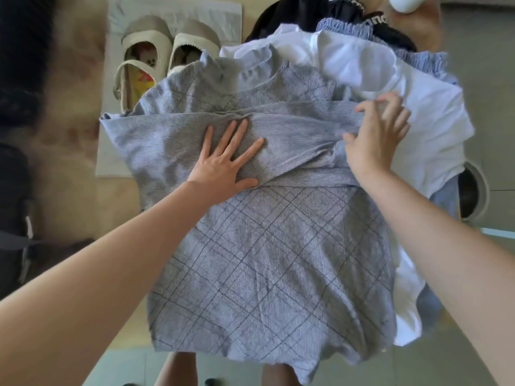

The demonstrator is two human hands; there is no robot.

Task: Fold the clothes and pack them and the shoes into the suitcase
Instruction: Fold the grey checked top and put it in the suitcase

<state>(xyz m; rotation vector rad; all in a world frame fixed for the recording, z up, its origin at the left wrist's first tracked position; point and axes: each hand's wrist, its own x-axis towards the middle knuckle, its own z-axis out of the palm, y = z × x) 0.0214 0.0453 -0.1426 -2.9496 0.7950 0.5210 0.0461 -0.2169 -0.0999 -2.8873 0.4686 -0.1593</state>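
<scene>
— Two sleeves are being crossed over the grey checked top [267,246], is that right?

— So it is being judged. The top is lying spread on the table [69,112], partly over a pile of other clothes, and a sleeve band is being laid across its upper part.

— How is it being held?

— The left grip [228,160] is being pressed flat on the folded sleeve, fingers spread wide, probably so that the fold is being pinned. The right grip [379,135] is being closed on the sleeve cloth at the right edge, fingers curled, seemingly so that the fabric is being drawn taut.

— And around it?

— A white garment [404,107] is lying beneath and to the right, with a blue ruffled piece [423,59] and a black garment [301,15] beyond. The shoes [156,51] are sitting on white paper [178,15], far left of the pile. The suitcase is not being shown plainly.
</scene>
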